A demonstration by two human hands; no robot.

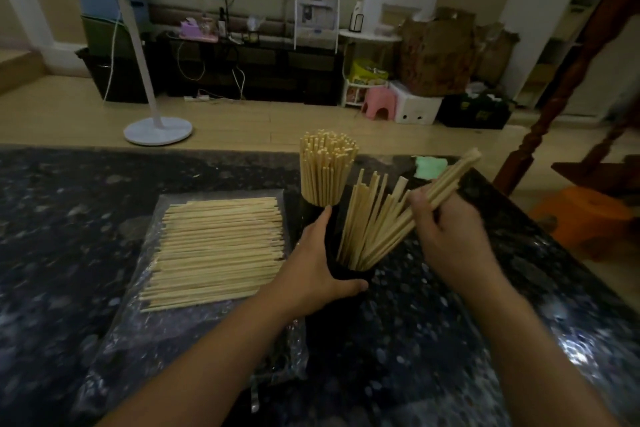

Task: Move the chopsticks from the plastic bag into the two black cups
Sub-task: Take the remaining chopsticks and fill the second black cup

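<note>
A flat layer of pale wooden chopsticks lies side by side on the clear plastic bag, which is spread on the dark speckled stone surface to the left of both cups. Just right of the bag stand the two black cups. The far black cup is packed with an upright bundle of chopsticks, their square ends level at the top. The near black cup holds a looser bunch that fans out and leans to the right.

The left hand wraps around the near cup from its left side, thumb curled across the front near its base. The right hand is closed around a small bundle of chopsticks, held slanting up and to the right, their lower ends down among the fanned bunch in the near cup.

Beyond the cups, a pale green object lies near the far edge of the surface. On the wooden floor behind stand a white fan base, a pink stool and a dark wooden post.
</note>
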